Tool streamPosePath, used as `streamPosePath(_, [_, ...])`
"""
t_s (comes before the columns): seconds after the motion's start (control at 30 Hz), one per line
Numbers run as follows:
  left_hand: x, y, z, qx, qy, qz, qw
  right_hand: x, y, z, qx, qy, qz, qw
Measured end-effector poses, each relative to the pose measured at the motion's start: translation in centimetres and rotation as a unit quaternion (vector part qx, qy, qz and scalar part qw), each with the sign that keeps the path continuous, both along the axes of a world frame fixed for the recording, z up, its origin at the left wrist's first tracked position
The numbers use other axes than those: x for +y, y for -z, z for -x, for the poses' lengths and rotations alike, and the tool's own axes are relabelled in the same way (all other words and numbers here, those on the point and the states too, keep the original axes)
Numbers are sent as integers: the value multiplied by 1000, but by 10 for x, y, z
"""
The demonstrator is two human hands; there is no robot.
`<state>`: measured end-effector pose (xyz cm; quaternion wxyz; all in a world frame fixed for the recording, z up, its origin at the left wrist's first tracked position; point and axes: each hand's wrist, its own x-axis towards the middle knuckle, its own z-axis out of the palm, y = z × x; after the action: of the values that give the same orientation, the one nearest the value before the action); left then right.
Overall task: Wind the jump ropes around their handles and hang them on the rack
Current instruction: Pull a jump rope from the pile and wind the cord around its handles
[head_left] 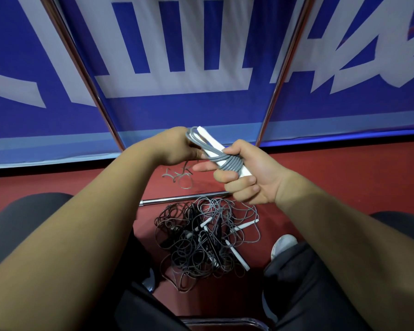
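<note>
A jump rope with white handles [212, 142] and a grey cord [230, 161] is held up in front of me, the cord coiled several times around the handles. My right hand [247, 176] grips the lower end of the bundle over the coils. My left hand [177, 146] holds the upper cord loops beside the handles. Below, on the red floor between my knees, lies a tangled heap of grey and dark jump ropes [206, 242] with several white handles sticking out. Two slanted metal rack poles [81, 68] [285, 75] rise in front of a blue banner.
A short metal bar [184, 199] lies on the floor beyond the heap, with a few loose cord bits [181, 176] farther out. A blue and white banner [201, 56] closes off the front. My dark-trousered legs flank the heap, and a white shoe [283, 244] rests at its right.
</note>
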<state>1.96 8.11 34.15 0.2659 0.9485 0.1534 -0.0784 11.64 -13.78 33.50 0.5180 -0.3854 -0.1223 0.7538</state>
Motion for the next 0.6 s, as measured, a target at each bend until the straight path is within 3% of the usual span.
streamPosePath(0.2, [2,-5,8,-65,49,148,986,-2,4,6,60,-97,-68,991])
streamPosePath(0.3, [-2,-12,6,-86,24,227,970,0,6,8,62,-108,-74,989])
streamPosePath(0.6, [1,-27,3,-143,-36,287,947,-1,2,8,24,-74,-30,996])
